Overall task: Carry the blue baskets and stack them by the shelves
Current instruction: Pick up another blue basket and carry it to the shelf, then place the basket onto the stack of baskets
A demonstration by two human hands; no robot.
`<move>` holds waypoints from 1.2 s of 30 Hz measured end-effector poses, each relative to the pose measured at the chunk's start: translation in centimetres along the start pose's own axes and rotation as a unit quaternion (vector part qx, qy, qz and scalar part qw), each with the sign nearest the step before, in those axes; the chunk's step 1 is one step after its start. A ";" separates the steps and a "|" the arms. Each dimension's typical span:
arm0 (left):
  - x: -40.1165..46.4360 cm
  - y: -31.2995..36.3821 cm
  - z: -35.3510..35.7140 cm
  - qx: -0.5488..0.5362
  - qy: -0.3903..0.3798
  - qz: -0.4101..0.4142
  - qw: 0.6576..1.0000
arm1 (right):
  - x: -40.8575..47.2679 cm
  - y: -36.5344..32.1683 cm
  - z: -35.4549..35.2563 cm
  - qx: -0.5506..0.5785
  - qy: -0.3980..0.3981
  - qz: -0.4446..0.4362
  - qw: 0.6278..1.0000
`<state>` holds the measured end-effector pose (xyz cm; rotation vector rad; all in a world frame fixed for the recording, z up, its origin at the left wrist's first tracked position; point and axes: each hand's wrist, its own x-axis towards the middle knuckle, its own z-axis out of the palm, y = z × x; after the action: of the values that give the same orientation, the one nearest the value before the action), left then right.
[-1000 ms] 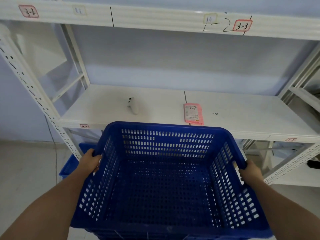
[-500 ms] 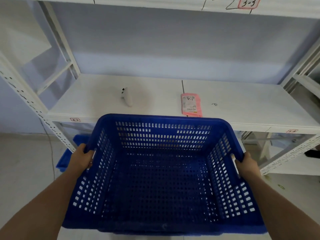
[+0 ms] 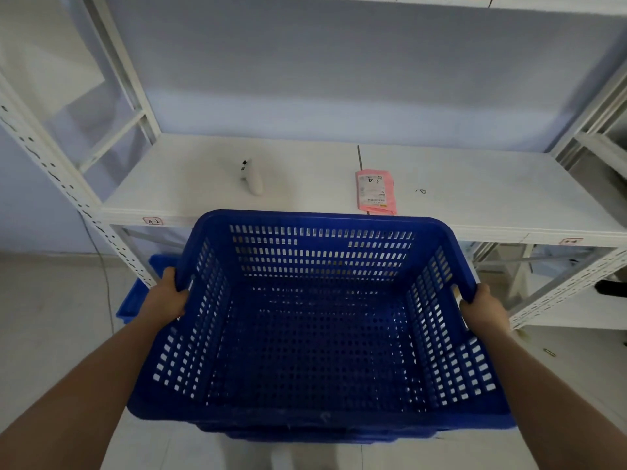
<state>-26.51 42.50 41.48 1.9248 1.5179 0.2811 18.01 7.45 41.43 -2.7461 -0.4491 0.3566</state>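
Note:
A large blue perforated basket [image 3: 319, 239] fills the middle of the head view, empty inside. My left hand [image 3: 166, 298] grips its left rim and my right hand [image 3: 481, 310] grips its right rim. Under its near edge show the rims of more blue baskets [image 3: 305, 435], nested below it. Another blue basket [image 3: 134, 301] lies on the floor at the left, partly hidden behind the shelf leg and my left arm. The white metal shelves [image 3: 305, 215] stand directly in front.
On the shelf board lie a white handheld controller [image 3: 252, 178] and a pink labelled packet [image 3: 375, 191]. A perforated shelf post [image 3: 68, 188] slants at the left, another rack [image 3: 576, 300] at the right. A thin cable [image 3: 105, 283] runs down to the pale tiled floor.
The view has tilted downward and the shelf board has come closer. The basket stays in both hands and sits slightly lower against the shelf edge.

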 end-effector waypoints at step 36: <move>-19.1 7.0 11.7 0.281 -0.219 0.233 0.905 | -21.9 -5.8 6.1 -0.194 -0.175 -0.325 0.909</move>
<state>-20.52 19.79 41.19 2.5729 0.8721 -0.4207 -5.46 6.79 42.14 -2.6661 -1.6275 0.6287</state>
